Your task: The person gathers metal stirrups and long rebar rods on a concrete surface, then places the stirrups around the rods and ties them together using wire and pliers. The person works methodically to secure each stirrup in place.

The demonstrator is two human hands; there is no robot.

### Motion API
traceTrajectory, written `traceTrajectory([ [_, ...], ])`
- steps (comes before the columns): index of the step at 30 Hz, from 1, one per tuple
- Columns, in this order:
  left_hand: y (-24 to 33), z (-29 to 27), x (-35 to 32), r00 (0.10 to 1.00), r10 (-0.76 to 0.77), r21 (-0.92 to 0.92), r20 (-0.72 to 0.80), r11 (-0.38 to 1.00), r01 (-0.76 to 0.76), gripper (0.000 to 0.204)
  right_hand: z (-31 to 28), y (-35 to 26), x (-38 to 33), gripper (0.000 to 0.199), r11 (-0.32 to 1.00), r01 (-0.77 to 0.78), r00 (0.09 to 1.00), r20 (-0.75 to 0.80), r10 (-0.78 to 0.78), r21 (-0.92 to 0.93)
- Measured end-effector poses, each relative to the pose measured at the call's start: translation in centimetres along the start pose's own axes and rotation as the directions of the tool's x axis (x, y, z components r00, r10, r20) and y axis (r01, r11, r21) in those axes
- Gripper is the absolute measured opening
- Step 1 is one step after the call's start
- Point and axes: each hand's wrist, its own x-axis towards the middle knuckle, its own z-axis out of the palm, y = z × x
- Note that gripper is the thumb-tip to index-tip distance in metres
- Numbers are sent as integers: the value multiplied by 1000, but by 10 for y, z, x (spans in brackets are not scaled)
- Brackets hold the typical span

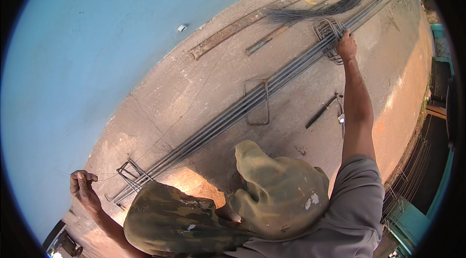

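Long steel reinforcing bars lie diagonally across the ground in front of my knees. At far right, my right hand is closed on a cluster of bent steel stirrups around the bars. My left hand is held at the lower left with its fingers pinched on thin wire. Close to it, several more stirrups sit around the near end of the bars. A single rectangular stirrup stands around the bars between my hands.
A bundle of dark wire strands lies beyond the bars. Past the bars are a rusty flat strip and a shorter strip. A tool with a dark handle rests right of my knees. A blue wall borders the concrete.
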Motion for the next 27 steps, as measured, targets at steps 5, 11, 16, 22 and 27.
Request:
traceTrajectory([
  [5,42,-12,-1,998,-6,63,-55,998,9,19,-56,-114,-115,31,704,651,759,-233,-608,282],
  [11,80,-21,-2,999,-44,228,6,973,42,25,-50,-164,-288,33,607,427,777,71,-625,671],
  [16,89,-40,-29,995,-97,152,-18,983,99,24,-25,-126,-207,33,654,492,705,177,-687,575],
  [22,70,-14,-15,978,-181,70,107,982,174,24,-125,-177,-107,42,639,435,836,-20,-549,634],
  [27,57,-10,7,958,-139,-45,252,987,155,19,-345,-349,-285,35,45,206,276,-14,-961,978],
])
